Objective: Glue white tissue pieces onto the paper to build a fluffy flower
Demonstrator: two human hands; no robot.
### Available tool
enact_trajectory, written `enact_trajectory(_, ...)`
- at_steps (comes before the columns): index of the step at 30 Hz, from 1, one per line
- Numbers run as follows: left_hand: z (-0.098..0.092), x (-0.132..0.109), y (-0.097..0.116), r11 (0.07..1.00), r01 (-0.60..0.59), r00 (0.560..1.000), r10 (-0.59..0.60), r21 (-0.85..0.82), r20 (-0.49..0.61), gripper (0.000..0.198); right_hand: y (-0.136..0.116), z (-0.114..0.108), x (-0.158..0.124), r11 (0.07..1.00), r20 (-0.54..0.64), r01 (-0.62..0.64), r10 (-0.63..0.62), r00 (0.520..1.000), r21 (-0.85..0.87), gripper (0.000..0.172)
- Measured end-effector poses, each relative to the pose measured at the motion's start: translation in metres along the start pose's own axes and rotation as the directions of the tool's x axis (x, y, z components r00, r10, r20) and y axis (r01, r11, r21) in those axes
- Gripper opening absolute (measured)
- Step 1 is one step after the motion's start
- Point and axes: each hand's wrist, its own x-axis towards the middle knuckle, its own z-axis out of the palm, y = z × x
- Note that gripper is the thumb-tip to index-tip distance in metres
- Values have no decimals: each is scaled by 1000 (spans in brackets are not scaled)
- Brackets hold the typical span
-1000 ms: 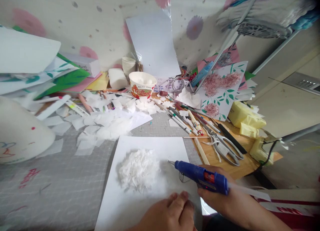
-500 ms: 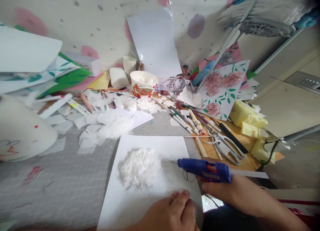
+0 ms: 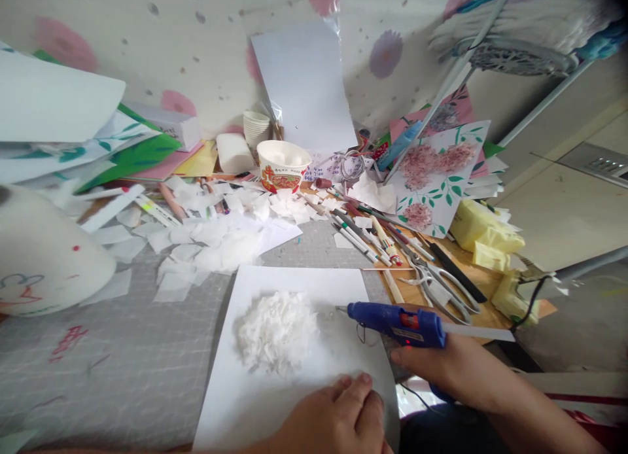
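A white sheet (image 3: 304, 408) lies on the grey mat, bearing a round cluster of crumpled white paper petals (image 3: 277, 333). My right hand (image 3: 441, 366) is wrapped round the handle of a blue glue gun (image 3: 397, 323) with a white glue stick at its rear and a small red light. The nozzle points left, just right of the petal cluster, over the sheet. My left hand (image 3: 343, 411) rests on the sheet's lower right part, its fingers bent and pressed together; what is under them, if anything, is hidden.
Loose white paper squares (image 3: 216, 241) are heaped behind the sheet. Pens and scissors (image 3: 441, 287) lie at the right, near a flower picture (image 3: 436, 179). A paper bowl (image 3: 283, 166) stands at the back, and a large white rounded object (image 3: 49, 258) at the left.
The glue gun in my right hand has shifted slightly up and to the left. My left hand has stayed in place on the sheet.
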Motion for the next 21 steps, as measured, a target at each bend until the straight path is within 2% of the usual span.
enact_trajectory(5,-2,5,-2,999,-38,999,38,6,-1,30,-3,0,-1,998,7,-9,9,1000,55,6)
enact_trajectory(8,-1,5,-2,997,-75,997,75,12,-1,27,5,1,-1,992,17,-25,23,1000,123,10)
enact_trajectory(11,3,1,-1,1000,-14,999,14,-6,-31,26,19,1,1,970,9,-28,27,1000,242,16)
enact_trajectory(13,1,0,-3,997,7,1000,-7,-72,-2,22,27,1,2,940,-18,-12,20,1000,341,19)
enact_trajectory(15,-7,5,-6,981,19,997,-5,-192,71,17,28,3,3,893,-42,25,-7,999,450,29)
enact_trajectory(17,-20,15,-11,933,123,982,-66,-339,175,10,22,7,4,823,-62,83,-57,996,562,40)
enact_trajectory(18,-27,21,-13,883,245,959,-160,-401,234,3,17,11,4,781,-77,114,-84,993,615,45)
enact_trajectory(20,-38,32,-17,706,485,868,-316,-516,382,12,6,20,4,695,-105,162,-124,987,701,50)
enact_trajectory(21,-40,36,-19,599,572,816,-347,-560,463,17,1,25,4,657,-111,173,-135,985,734,51)
